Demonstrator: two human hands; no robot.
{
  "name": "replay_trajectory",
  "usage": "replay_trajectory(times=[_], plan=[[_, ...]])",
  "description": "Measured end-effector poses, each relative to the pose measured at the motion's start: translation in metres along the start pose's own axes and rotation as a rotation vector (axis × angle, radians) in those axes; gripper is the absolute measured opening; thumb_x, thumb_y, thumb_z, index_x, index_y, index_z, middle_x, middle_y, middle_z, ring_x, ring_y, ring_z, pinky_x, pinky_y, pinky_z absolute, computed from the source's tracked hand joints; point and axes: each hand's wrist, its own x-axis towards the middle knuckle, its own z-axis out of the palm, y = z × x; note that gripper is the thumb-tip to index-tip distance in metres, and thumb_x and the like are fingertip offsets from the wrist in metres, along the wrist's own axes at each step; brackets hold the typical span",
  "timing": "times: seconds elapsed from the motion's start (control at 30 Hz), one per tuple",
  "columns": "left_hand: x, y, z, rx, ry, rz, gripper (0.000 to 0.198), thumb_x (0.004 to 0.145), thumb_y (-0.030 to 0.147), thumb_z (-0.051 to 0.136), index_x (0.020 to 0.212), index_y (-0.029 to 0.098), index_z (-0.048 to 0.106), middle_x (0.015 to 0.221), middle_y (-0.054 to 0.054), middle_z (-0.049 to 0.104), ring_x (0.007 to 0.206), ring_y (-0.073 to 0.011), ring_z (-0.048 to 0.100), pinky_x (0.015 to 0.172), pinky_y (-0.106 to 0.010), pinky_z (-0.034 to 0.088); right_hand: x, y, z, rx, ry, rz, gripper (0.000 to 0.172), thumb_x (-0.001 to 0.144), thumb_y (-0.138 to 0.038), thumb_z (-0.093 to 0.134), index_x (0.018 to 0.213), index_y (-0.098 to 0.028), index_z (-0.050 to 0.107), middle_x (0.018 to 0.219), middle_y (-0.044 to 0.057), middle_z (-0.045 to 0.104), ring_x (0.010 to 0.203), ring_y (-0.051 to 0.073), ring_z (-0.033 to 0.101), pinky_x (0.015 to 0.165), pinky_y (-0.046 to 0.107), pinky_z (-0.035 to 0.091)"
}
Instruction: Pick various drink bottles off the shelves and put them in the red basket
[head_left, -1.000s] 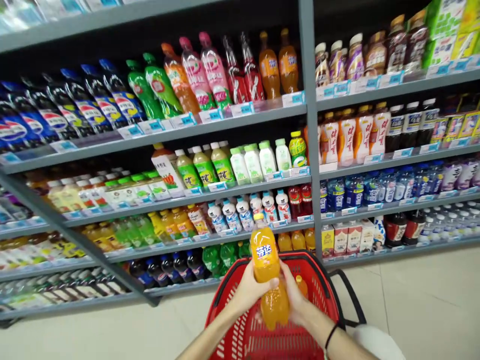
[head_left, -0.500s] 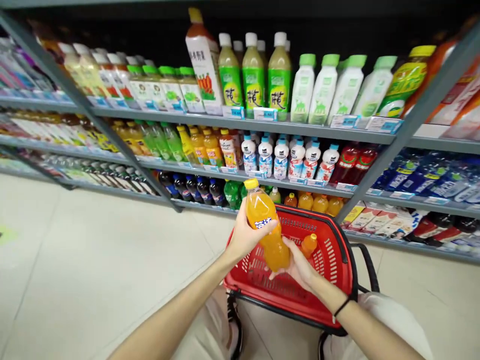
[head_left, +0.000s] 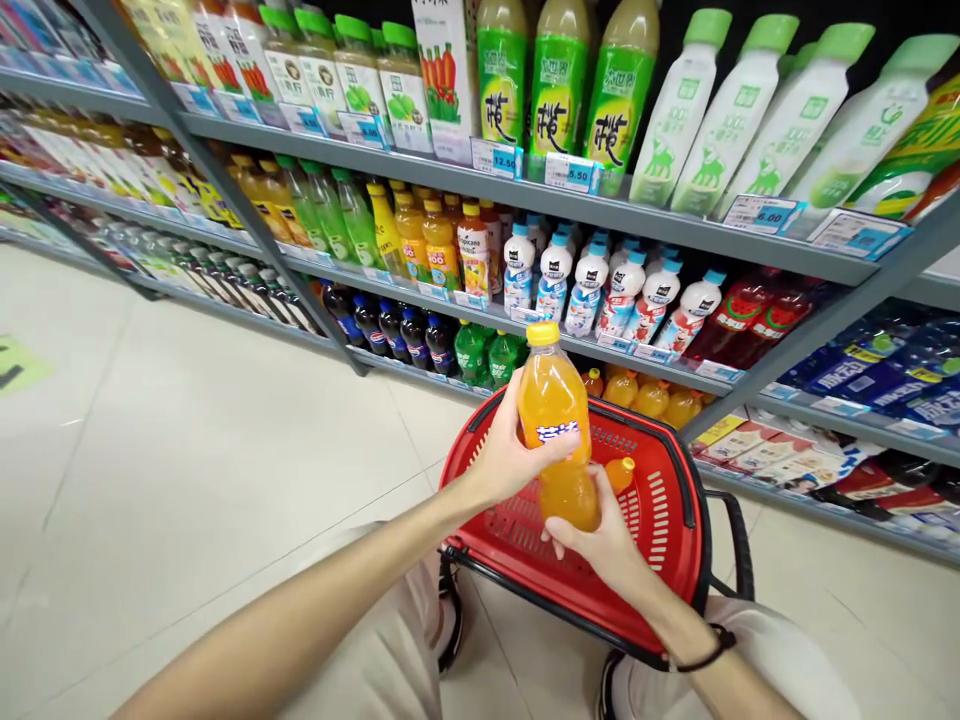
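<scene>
Where the red shopping basket sits low in front of the person's knees, its slotted walls hold one thing that shows: a small orange bottle with an orange cap. It leans near the right-hand wall and is partly hidden behind the bottle held above it. A black handle sticks out from the basket's right side.

The shelving behind is packed. Green-labelled juice bottles and white bottles with green caps fill the upper shelf, with price tags along its edge. One shelf down stand white bottles with blue caps. On the lowest level are dark cola bottles, green soda bottles and a row of orange bottles.

The orange soda bottle is held nearly upright over the basket's open mouth, with its base just above the rim line. It is clear plastic, filled almost to the neck with bright orange drink, and topped by a yellow cap. It pinches in at the waist, where a blue-and-white label band shows — part of it is covered by a thumb.

The left hand is clamped round the bottle's middle, thumb across the front. The right hand is closed round the rounded lower end from beneath, fingers curled up its side. A black wristband circles the right wrist.
</scene>
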Motion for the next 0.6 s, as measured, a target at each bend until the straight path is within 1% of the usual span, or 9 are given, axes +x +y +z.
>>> replay_trajectory(times=[0.1,0.2,0.23,0.3,0.37,0.43,0.5,0.53,0.6], plan=[[0.003,-0.002,-0.003,-0.213,-0.161,-0.071,0.082,0.078,0.063,0.082,0.145,0.026,0.053,0.138,-0.015,0.067,0.122,-0.0359,0.068,0.101,-0.049,0.060,-0.001,-0.010,-0.005,0.052,-0.125,0.017,0.075,0.078,-0.049,0.092,0.125,-0.024,0.039,0.086,0.000,0.071,0.057,0.012,0.063,0.049,0.021,0.048],[0.004,-0.003,-0.003,-0.317,-0.301,-0.196,0.077,0.077,0.067,0.081,0.136,0.022,0.063,0.129,-0.016,0.073,0.117,-0.0390,0.072,0.095,-0.051,0.063,-0.003,-0.020,-0.009,0.087,-0.220,0.048,0.070,0.081,-0.051,0.089,0.128,-0.021,0.046,0.089,0.003,0.070,0.058,0.012,0.063,0.045,0.019,0.045],[0.003,-0.004,-0.003,-0.312,-0.300,-0.216,0.075,0.076,0.067,0.083,0.133,0.021,0.064,0.125,-0.017,0.074,0.113,-0.0388,0.073,0.091,-0.050,0.064,-0.003,-0.022,-0.009,0.090,-0.241,0.052,0.066,0.083,-0.052,0.087,0.126,-0.020,0.049,0.089,0.003,0.070,0.060,0.013,0.064,0.046,0.019,0.046],[0.002,-0.007,-0.002,-0.265,-0.214,-0.215,0.075,0.072,0.067,0.087,0.125,0.019,0.066,0.118,-0.016,0.076,0.105,-0.0369,0.075,0.084,-0.047,0.064,-0.003,-0.022,-0.007,0.081,-0.248,0.050,0.062,0.084,-0.053,0.086,0.125,-0.018,0.053,0.093,0.005,0.070,0.063,0.013,0.065,0.050,0.022,0.051],[0.000,-0.010,-0.001,-0.195,-0.093,-0.203,0.076,0.067,0.066,0.093,0.120,0.019,0.065,0.114,-0.015,0.076,0.098,-0.0336,0.076,0.081,-0.043,0.063,-0.003,-0.019,-0.002,0.058,-0.170,0.035,0.067,0.082,-0.049,0.088,0.129,-0.020,0.051,0.097,0.004,0.069,0.062,0.012,0.062,0.052,0.024,0.054],[-0.001,-0.011,0.000,-0.116,-0.008,-0.199,0.076,0.064,0.064,0.095,0.117,0.019,0.063,0.112,-0.014,0.076,0.095,-0.0309,0.075,0.081,-0.041,0.062,-0.002,-0.014,0.002,0.033,-0.045,0.028,0.075,0.079,-0.044,0.092,0.132,-0.024,0.044,0.093,-0.001,0.068,0.056,0.009,0.057,0.050,0.022,0.051],[-0.002,-0.009,0.000,-0.034,0.015,-0.185,0.078,0.065,0.063,0.095,0.121,0.019,0.063,0.115,-0.014,0.075,0.098,-0.0308,0.074,0.086,-0.043,0.062,-0.001,-0.008,0.003,0.029,0.055,0.017,0.075,0.078,-0.042,0.093,0.129,-0.026,0.040,0.088,-0.005,0.067,0.052,0.007,0.052,0.047,0.019,0.045],[-0.003,-0.008,0.000,-0.011,0.004,-0.171,0.080,0.067,0.064,0.094,0.125,0.019,0.063,0.119,-0.015,0.074,0.103,-0.0319,0.074,0.090,-0.044,0.061,-0.001,-0.006,0.003,0.040,0.066,0.014,0.073,0.079,-0.042,0.092,0.127,-0.027,0.039,0.087,-0.005,0.067,0.052,0.007,0.051,0.047,0.018,0.043],[-0.004,-0.005,-0.002,-0.018,-0.040,-0.130,0.084,0.071,0.066,0.090,0.136,0.021,0.060,0.127,-0.015,0.073,0.116,-0.0347,0.071,0.102,-0.048,0.058,-0.001,-0.004,0.001,0.082,0.013,0.022,0.069,0.080,-0.045,0.091,0.125,-0.026,0.041,0.089,-0.002,0.069,0.055,0.009,0.057,0.047,0.018,0.041]])
